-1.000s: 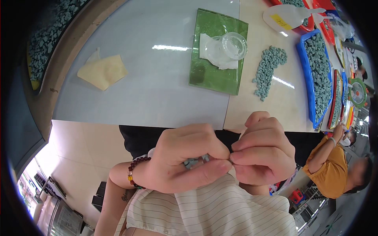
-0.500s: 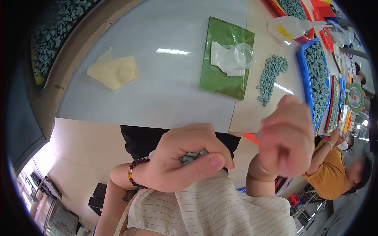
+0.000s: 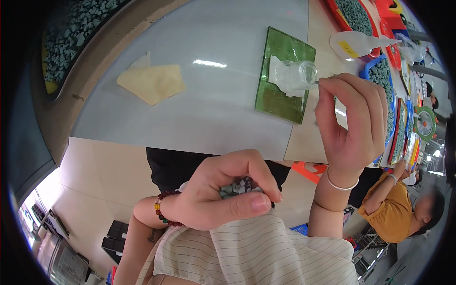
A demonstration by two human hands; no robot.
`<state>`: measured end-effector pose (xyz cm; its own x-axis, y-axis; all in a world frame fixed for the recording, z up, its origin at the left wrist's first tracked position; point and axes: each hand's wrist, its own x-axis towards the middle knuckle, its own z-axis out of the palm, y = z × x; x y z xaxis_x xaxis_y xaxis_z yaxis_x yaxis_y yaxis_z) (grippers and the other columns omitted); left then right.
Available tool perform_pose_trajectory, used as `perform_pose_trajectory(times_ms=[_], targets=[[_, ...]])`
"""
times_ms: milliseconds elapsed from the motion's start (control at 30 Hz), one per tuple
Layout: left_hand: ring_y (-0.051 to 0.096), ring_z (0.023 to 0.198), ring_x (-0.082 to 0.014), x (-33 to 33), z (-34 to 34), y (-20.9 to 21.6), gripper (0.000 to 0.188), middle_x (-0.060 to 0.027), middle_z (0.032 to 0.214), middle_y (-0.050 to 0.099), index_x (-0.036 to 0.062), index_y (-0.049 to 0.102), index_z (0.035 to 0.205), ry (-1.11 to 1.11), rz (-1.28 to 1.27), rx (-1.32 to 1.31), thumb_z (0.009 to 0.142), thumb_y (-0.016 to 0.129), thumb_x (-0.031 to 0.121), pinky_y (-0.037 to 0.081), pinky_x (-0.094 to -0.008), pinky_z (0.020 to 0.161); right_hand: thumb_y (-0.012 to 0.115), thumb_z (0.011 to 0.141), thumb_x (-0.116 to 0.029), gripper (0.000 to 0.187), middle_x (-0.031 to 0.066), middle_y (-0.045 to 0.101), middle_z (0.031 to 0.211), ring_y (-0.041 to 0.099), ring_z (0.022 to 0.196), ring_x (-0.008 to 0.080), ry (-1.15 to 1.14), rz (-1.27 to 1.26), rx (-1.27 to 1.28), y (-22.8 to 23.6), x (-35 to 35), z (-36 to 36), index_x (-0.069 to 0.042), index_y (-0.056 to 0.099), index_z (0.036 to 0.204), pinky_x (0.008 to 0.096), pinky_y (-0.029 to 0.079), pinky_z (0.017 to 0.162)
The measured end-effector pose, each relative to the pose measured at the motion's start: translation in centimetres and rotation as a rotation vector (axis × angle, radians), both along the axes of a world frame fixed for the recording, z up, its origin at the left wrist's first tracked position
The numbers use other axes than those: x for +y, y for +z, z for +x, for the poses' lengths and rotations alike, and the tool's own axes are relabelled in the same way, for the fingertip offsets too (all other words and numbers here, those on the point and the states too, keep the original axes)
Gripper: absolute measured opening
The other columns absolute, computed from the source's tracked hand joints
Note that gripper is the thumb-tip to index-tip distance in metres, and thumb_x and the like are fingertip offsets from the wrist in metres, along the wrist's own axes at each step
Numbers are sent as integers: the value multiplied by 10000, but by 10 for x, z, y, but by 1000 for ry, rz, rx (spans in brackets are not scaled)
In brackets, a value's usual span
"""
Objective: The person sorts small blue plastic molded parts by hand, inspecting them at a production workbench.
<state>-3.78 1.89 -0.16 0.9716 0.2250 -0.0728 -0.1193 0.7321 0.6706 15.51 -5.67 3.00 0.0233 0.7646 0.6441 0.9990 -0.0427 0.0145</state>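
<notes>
My left hand (image 3: 204, 197) is curled in front of my body, cupped round several small grey-green stone chips (image 3: 233, 188). Out over the table, my right hand (image 3: 356, 116) has thumb and forefinger pinched together. A tiny dark bit shows at their tips, too small to name. Those tips are right beside the rim of a small clear plastic cup (image 3: 309, 72). The cup lies tilted on crumpled white tissue (image 3: 284, 84), on a green glass plate (image 3: 279, 105). My right hand hides most of the loose chips on the table behind it.
A pale yellow cloth (image 3: 153, 85) lies on the grey sheet at left. To the right are a white squeeze bottle (image 3: 354, 46), a blue tray (image 3: 365, 73) and a red tray (image 3: 333, 12) of chips. A person in a mustard shirt (image 3: 387, 209) sits at right.
My right hand has moved up and away from my body, from the near table edge to the cup's rim. The left hand has opened slightly, showing more chips. The view has shifted a little.
</notes>
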Motion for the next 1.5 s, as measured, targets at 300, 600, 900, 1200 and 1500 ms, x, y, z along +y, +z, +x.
perform_pose_trajectory(times_ms=[300, 600, 900, 1200, 1500], targets=[[576, 580, -134, 8, -1, 9, 222, -99, 680, 581, -5, 570, 778, -17, -111, 68, 828, 607, 208, 402, -214, 461, 689, 567, 5, 223, 64, 570, 766, 529, 654, 216, 23, 31, -50, -7, 1, 1, -32, 601, 768, 289, 395, 587], [619, 685, -156, 6, -2, -5, 179, -123, 789, 601, -1, 526, 860, 131, -33, -72, 764, 657, 74, 454, -224, 546, 604, 668, 58, 97, 123, 559, 762, 500, 649, 196, 129, 72, 683, 17, -21, -31, 17, 544, 733, 290, 399, 583], [637, 720, -163, -2, -1, -6, 253, -152, 835, 627, -14, 546, 873, 323, 306, -132, 687, 716, -30, 505, -241, 601, 677, 512, 51, 260, 62, 595, 712, 527, 585, 164, 200, 122, 895, -1, -29, -69, -38, 608, 746, 264, 336, 485], [625, 631, -137, -9, 3, -7, 237, -135, 789, 636, 15, 586, 792, 415, 444, -99, 634, 762, 1, 485, -201, 522, 734, 626, -115, 204, 66, 582, 713, 486, 591, 163, 100, 94, 591, 1, -34, -74, -51, 575, 736, 274, 309, 476], [603, 568, -137, -3, 7, -5, 224, -117, 739, 639, 32, 605, 732, 456, 671, -168, 598, 785, 32, 460, -198, 476, 749, 620, -148, 221, 34, 578, 738, 499, 609, 161, 92, -45, 435, 14, -40, -73, -79, 566, 723, 273, 295, 470]])
